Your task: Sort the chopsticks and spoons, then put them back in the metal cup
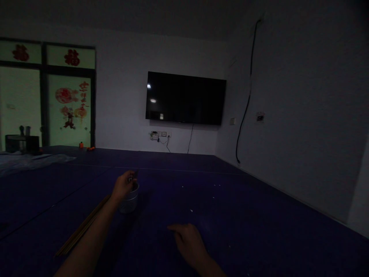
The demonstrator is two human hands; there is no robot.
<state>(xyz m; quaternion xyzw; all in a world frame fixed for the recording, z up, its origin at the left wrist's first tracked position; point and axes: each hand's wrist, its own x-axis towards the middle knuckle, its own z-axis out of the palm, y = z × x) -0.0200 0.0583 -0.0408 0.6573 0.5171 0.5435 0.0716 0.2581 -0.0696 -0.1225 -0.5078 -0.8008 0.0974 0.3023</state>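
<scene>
The room is dim. My left hand reaches forward over a small white cup standing on the dark blue floor mat. Its fingers are pinched together at the cup's rim on something small that I cannot make out. My right hand hovers low over the mat, nearer to me, with its fingers loosely stretched out and nothing in it. A bundle of thin wooden sticks lies on the mat beside my left forearm.
A black TV hangs on the far white wall above sockets and cables. Decorated glass doors stand at the left. Clear plastic sheeting and a dark box lie far left. Small white scraps dot the mat.
</scene>
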